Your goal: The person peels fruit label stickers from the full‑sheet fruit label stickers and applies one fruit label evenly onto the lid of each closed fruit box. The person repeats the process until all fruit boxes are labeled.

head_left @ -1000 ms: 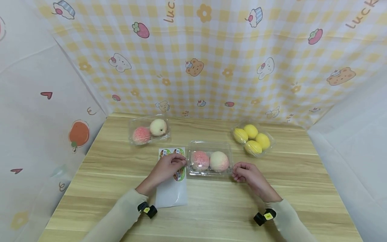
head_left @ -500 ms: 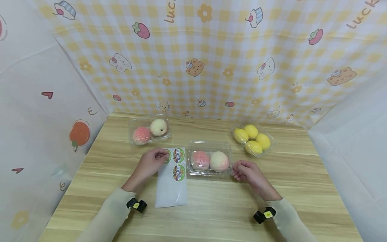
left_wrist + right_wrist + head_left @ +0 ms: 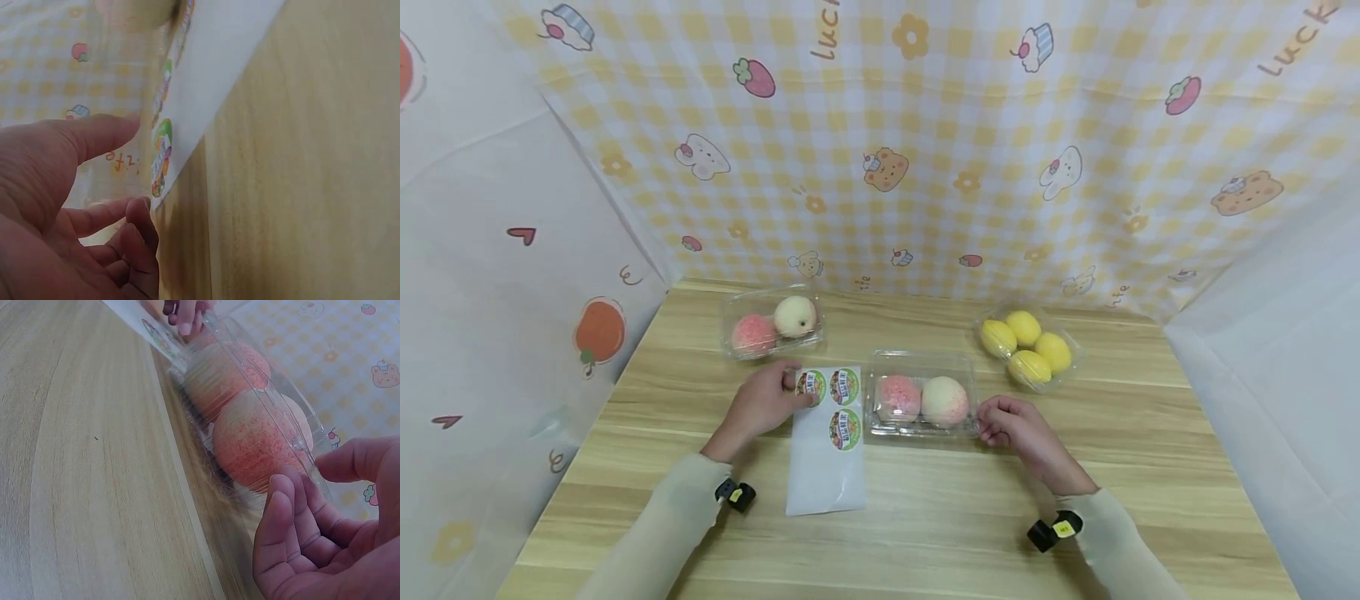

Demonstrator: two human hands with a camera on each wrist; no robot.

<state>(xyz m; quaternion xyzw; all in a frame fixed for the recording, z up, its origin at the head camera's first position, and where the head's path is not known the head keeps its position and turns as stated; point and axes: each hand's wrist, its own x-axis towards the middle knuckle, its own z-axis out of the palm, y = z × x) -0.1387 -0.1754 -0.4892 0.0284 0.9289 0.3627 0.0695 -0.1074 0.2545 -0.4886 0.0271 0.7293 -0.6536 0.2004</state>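
Note:
A white sticker sheet (image 3: 826, 475) with several round fruit labels lies flat on the table. My left hand (image 3: 762, 402) is at its upper left corner, thumb over a label and index finger by the far edge. In the left wrist view, that thumb (image 3: 103, 134) and index finger stand apart, with the other fingers bent. Right of the sheet sits a closed clear plastic clamshell box (image 3: 917, 360) holding two peaches (image 3: 944, 401). My right hand (image 3: 1017, 432) pinches the box's right rim between thumb and index finger, seen closely in the right wrist view.
Another clear box with two peaches (image 3: 754, 334) stands at the back left. A clear box of several lemons (image 3: 1030, 368) stands at the back right. The wooden table (image 3: 940, 533) meets a checked cloth (image 3: 970, 225) behind and white cloth at both sides.
My left hand moved left from beside the peach box, across the labels, to the sheet's upper left corner; its thumb and index finger spread. My right hand stayed at the box.

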